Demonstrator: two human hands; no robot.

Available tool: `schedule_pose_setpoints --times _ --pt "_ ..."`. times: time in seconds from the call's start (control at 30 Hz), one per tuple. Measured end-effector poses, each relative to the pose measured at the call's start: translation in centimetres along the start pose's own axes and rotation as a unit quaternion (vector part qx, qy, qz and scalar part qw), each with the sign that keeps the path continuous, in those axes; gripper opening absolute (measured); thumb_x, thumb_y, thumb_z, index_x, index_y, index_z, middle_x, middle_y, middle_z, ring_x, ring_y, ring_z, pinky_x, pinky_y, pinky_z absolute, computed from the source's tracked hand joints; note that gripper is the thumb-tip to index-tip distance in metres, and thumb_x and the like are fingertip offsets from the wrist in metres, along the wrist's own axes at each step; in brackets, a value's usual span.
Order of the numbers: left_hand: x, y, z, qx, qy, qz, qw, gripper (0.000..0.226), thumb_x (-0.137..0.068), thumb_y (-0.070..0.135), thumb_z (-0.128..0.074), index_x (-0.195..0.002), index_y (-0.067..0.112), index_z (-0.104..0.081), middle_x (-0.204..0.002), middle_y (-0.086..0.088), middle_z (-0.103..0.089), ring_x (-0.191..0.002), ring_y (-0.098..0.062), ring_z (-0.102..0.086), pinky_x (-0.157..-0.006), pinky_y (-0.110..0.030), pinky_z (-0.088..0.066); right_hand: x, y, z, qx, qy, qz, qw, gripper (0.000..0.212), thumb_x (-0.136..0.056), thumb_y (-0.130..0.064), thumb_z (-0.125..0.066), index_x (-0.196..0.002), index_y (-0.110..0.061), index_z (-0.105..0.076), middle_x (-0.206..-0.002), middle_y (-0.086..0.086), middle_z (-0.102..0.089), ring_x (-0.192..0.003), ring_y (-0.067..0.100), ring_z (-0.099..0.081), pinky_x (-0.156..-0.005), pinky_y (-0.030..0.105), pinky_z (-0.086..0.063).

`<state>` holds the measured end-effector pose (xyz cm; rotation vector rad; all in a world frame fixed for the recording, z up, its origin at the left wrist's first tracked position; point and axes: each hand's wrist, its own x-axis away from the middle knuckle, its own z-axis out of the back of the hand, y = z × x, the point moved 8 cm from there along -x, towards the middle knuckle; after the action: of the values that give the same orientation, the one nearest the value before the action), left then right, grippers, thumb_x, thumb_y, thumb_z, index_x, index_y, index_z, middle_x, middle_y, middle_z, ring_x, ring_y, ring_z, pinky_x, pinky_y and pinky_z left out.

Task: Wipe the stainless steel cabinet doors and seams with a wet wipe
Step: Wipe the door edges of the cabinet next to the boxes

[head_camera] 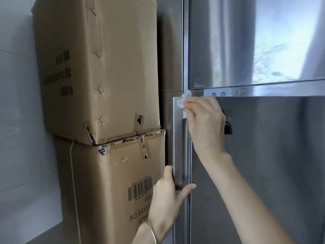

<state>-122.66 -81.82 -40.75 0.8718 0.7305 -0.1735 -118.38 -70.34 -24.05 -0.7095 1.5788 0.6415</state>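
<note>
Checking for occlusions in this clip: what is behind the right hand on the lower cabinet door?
A black padlock hangs from a metal hasp just behind the right hand. Only its right part shows; the rest, and whatever it fastens to, is covered. That hand pinches the wet wipe.

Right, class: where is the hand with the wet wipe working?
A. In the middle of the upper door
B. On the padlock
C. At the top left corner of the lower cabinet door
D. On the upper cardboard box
C: the right hand presses the wet wipe against the top left corner of the lower cabinet door, clear of the padlock.
</note>
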Motion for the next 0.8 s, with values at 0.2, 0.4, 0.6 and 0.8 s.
schedule_pose_setpoints --times 0.2,0.4,0.6,0.8 --pt "0.0 0.0 0.1 -0.003 0.005 -0.008 1.0 0.043 -0.077 0.042 -0.075 -0.089 0.022 -0.04 -0.07 0.014 -0.062 -0.07 -0.002 -0.059 -0.062 -0.015 -0.042 3.1 -0.2 0.6 0.006 -0.005 0.013 1.0 0.016 -0.068 0.017 -0.073 -0.079 0.006 -0.073 -0.084 0.011 -0.072 -0.071 0.026 -0.062 -0.073 0.019 -0.046" --pt "-0.6 -0.7 -0.1 -0.008 0.009 -0.004 1.0 0.043 -0.077 0.043 -0.075 -0.093 0.023 -0.041 -0.073 0.009 -0.064 -0.073 -0.016 -0.061 -0.066 -0.024 -0.044 0.4 0.4 -0.6 0.0 -0.029 -0.016 0.999 0.013 -0.067 0.013 -0.072 -0.071 0.001 -0.07 -0.075 0.006 -0.071 -0.07 0.028 -0.06 -0.062 0.028 -0.048" --pt "-1.0 -0.5 -0.1 -0.015 0.017 -0.02 1.0 0.046 -0.076 0.041 -0.075 -0.087 0.019 -0.036 -0.065 0.004 -0.058 -0.064 -0.023 -0.055 -0.057 -0.028 -0.04 8.0 0.2 0.9 -0.018 -0.076 0.007 0.997 0.012 -0.066 0.015 -0.076 -0.068 0.004 -0.071 -0.078 0.008 -0.072 -0.068 0.025 -0.063 -0.064 0.025 -0.05" --pt "-0.9 -1.6 -0.4 0.036 0.005 -0.017 0.999 0.043 -0.071 0.038 -0.079 -0.091 0.019 -0.046 -0.061 0.01 -0.056 -0.058 -0.007 -0.053 -0.06 -0.022 -0.045 2.5 1.1 -0.4 -0.015 -0.044 -0.032 0.998 0.011 -0.07 0.008 -0.069 -0.065 -0.001 -0.066 -0.067 0.003 -0.068 -0.066 0.028 -0.055 -0.058 0.032 -0.042"
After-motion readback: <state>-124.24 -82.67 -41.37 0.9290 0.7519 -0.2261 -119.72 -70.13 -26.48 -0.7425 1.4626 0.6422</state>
